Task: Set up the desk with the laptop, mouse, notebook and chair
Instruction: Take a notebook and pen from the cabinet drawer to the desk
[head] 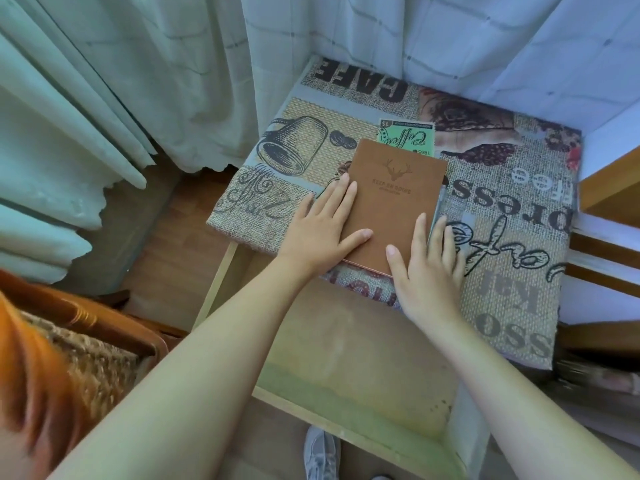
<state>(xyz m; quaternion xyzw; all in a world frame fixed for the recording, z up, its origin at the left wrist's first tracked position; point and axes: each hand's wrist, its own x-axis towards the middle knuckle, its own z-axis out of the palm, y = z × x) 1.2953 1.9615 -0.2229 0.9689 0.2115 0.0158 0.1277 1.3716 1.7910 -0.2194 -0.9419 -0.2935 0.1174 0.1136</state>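
Item: brown notebook (394,206), stag emblem on the cover, lying flat on a desk (512,258) dressed in a coffee-print cloth. It sits near the desk's front edge, its near corner close to the cloth's hem above an open drawer (349,368).

Left hand (325,226): fingers straight, laid flat across the notebook's left edge; nothing clasped.

Right hand (426,271): fingers straight, thumb and forefinger on the cover's near right corner, remaining fingers on the cloth just beside it; likewise clasping nothing.

Also present: pale curtains (138,81) at the back and left; an orange-brown chair (79,327) at the lower left, well apart from the desk; a grey shoe (320,452) on the floor below the drawer. Laptop and mouse: not in view.

Hazards, as judged: the notebook lies close to the front edge, so a push toward the person could tip it into the open drawer. Flat palms sliding on loose cloth could ruck the cloth and skew the notebook. The drawer, left out, would block the chair from tucking in.
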